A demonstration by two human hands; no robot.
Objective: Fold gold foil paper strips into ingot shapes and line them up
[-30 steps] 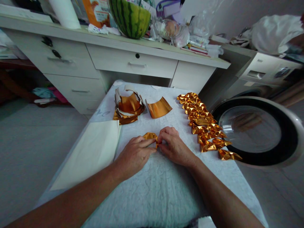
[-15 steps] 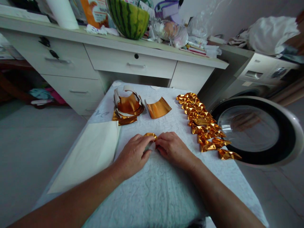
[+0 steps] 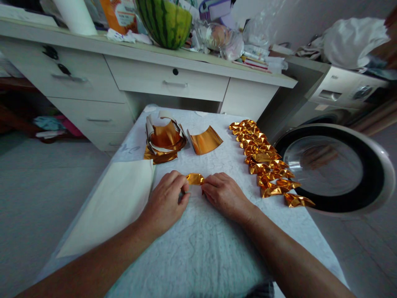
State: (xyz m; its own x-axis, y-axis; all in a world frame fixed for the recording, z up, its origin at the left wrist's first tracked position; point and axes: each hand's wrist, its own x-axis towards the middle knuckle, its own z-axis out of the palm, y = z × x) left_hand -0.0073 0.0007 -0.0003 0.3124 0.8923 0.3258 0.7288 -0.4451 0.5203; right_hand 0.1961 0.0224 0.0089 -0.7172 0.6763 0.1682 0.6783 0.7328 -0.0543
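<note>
Between my two hands is a small folded piece of gold foil paper (image 3: 195, 179). My left hand (image 3: 170, 196) has its fingers closed at the left end of the piece. Fingers of my right hand (image 3: 221, 192) pinch its right end. Beyond my hands lies a single curved sheet of gold paper (image 3: 206, 140). To its left is a curled stack of gold paper (image 3: 166, 136), with pale undersides showing at the edges. Rows of finished-looking folded gold pieces (image 3: 263, 157) lie along the table's right side.
The table has a pale patterned cloth (image 3: 186, 256). A cream sheet (image 3: 108, 207) lies at its left. An open washing machine door (image 3: 384, 165) stands close to the right edge. Behind, a white counter with drawers (image 3: 173, 85) carries a cut watermelon (image 3: 164, 22) and plastic bags.
My left hand has shifted left, away from my right hand, so more of the gold piece shows between them. My right hand stays nearly in place. The view has shifted slightly.
</note>
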